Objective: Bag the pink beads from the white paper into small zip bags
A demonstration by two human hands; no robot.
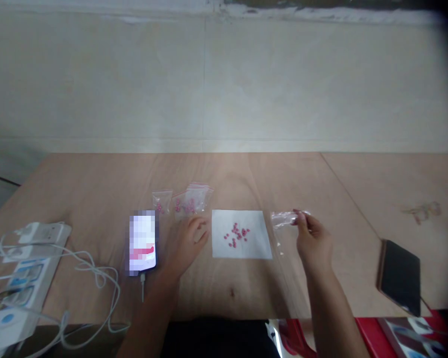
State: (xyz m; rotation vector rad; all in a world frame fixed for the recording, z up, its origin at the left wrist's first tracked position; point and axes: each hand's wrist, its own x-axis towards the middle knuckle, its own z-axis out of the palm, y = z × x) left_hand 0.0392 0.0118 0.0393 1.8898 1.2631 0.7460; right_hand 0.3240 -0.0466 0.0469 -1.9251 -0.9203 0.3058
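Observation:
My right hand (315, 241) pinches the top edge of a small clear zip bag (282, 219) between thumb and fingers, to the right of the white sheet of paper (263, 251). Several small pink-red beads (239, 234) lie loosely scattered on the sheet's middle. On the sheet's left side, my left hand (189, 243) rests over the table with thumb and fingers apart, holding nothing. Just beyond its fingertips are several clear zip bags (198, 195) with pink-red beads in them, some overlapping. Another such bag (162, 196) lies at their left.
A lit phone (142, 243) with a charging cable lies left of my left arm. A white power strip (41, 283) with tangled cables (97, 268) fills the table's left end. At the right are a dark phone (401, 276) and a yellowish, blurred small item (421, 212). A wall (209, 89) rises behind the wooden table (246, 174).

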